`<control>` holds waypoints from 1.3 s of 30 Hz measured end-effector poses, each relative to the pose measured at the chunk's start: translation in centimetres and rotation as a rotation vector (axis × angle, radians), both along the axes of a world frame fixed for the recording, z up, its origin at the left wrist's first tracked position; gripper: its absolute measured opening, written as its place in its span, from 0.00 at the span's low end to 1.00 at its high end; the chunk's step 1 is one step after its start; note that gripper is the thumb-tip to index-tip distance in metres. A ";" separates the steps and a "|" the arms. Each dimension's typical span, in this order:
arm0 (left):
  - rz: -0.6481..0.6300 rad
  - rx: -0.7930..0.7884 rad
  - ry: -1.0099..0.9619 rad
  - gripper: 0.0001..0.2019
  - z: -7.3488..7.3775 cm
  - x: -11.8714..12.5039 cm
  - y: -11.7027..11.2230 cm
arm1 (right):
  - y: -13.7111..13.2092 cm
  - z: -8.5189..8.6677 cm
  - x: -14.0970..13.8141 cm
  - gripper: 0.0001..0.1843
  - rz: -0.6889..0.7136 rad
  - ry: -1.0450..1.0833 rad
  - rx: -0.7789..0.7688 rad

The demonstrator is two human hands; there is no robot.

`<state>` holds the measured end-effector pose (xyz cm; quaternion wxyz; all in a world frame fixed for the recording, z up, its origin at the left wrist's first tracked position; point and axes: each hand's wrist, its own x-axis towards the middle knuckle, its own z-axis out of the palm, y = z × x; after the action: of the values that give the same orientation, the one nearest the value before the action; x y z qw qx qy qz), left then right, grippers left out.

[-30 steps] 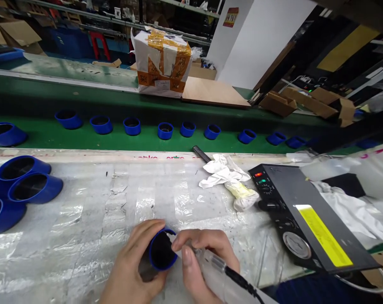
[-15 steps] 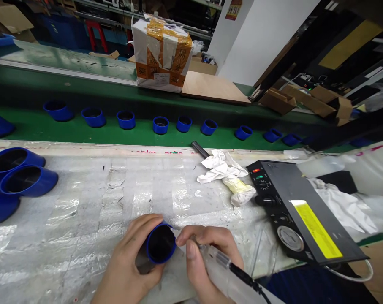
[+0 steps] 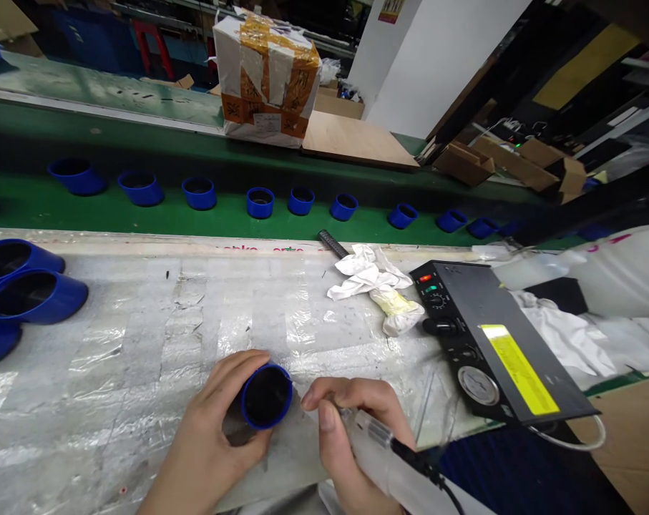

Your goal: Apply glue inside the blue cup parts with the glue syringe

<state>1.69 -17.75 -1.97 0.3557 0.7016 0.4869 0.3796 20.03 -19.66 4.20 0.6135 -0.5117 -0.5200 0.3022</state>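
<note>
My left hand (image 3: 209,429) is wrapped around a blue cup-like ring (image 3: 290,400) with a dark inside, tilted so that its opening faces me. Between the thumb and fingers of my right hand (image 3: 356,436) is a translucent glue-dispensing syringe (image 3: 375,454), with a black fitting and tube at its back end. Its tip points towards the ring's right rim, with a small gap between them. My fingers cover part of the syringe's front. Both hands are over the plastic-covered table (image 3: 136,372).
Several more blue rings (image 3: 37,297) cluster at the left, and a row of them (image 3: 260,204) stands on the green conveyor belt (image 3: 222,223). At right is a black dispenser box (image 3: 517,343) with a gauge; crumpled white cloth (image 3: 364,272) lies beside it. A taped carton (image 3: 265,79) stands behind.
My right hand and the syringe tip have come away from the ring's rim, opening a small gap. My left hand still grips the ring. The rings on the belt appear further left.
</note>
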 end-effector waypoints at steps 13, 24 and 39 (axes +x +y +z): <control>0.050 -0.002 -0.032 0.29 1.4 0.7 0.4 | -1.6 0.3 -0.2 0.11 -0.055 -0.063 0.013; 0.046 -0.018 -0.057 0.30 1.0 0.9 0.3 | -2.4 0.8 -0.7 0.09 -0.052 -0.081 0.013; 0.034 -0.058 -0.072 0.34 2.1 0.8 0.6 | -2.5 0.2 -1.7 0.11 0.014 -0.108 0.038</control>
<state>2.47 -17.14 0.18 0.3868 0.6686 0.4962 0.3964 18.30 -22.16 4.38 0.5918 -0.5120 -0.5617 0.2685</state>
